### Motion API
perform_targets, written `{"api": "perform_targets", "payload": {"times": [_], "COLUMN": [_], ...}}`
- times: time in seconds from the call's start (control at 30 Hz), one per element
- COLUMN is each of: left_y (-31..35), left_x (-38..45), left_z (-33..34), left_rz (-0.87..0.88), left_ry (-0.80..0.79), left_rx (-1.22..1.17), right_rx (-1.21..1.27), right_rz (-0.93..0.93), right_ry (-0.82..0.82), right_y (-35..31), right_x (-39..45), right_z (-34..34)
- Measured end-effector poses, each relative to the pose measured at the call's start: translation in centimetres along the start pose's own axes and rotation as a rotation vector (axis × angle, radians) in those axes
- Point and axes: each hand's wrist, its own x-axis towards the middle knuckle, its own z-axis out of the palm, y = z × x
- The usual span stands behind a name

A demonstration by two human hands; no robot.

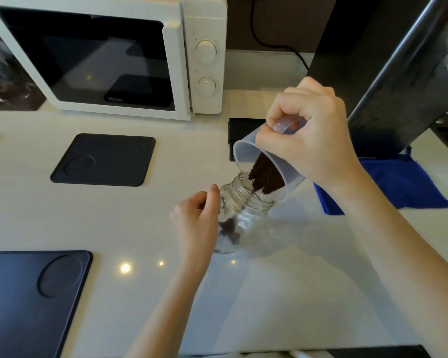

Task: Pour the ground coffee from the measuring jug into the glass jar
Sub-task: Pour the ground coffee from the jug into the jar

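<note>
One measuring jug (246,153), one glass jar (246,202), two mats (104,160)

This looks like a kitchen, quite possibly a home one. A white microwave (109,55) with two dials stands at the far left of a pale, glossy surface (282,293), its black power cord (277,42) trailing along the far wall. Dark mats (104,160) lie on the left, a blue cloth (398,187) on the right, and ground coffee (267,178) is tipping toward a glass jar (246,215).
</note>
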Motion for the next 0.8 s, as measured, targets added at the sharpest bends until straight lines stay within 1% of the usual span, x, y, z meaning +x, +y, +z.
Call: {"api": "perform_targets", "payload": {"times": [0.43,0.57,0.8], "left_y": [-0.08,-0.19,-0.04], "left_x": [0.02,0.05,-0.03], "left_z": [0.08,0.07,0.09], "left_rz": [-0.006,-0.006,-0.004], "left_ry": [0.010,0.017,0.022], "left_rx": [-0.006,-0.005,0.000], "right_rx": [-0.071,-0.055,-0.075], "right_rz": [-0.038,-0.017,-0.033], "right_ry": [0.020,0.024,0.037], "right_y": [-0.04,-0.06,-0.16], "right_x": [-0.29,-0.30,-0.27], "right_z": [0.32,0.31,0.38]}}
